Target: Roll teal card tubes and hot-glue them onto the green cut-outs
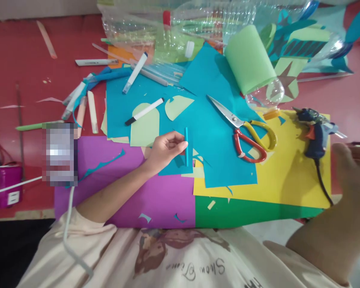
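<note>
My left hand [171,149] pinches a thin blue paper roll [186,154] between thumb and fingers, upright in view over the blue paper sheet [175,166]. At the far right edge, my right hand [352,158] is blurred and partly cut off, its fingers curled by a dark object [359,143] that I cannot make out. Between the hands lie scissors [235,122] with one red and one yellow handle, blades apart. A dark blue glue gun [315,140] rests on yellow paper [291,176], just left of my right hand.
Two markers [145,111] [135,73] and pale green cutouts [178,107] lie on the blue paper. Behind are clear plastic bottles [210,20] and a green-wrapped bottle [249,60]. A phone-like device [60,154] with a white cable [66,228] stands left, on purple paper [114,192].
</note>
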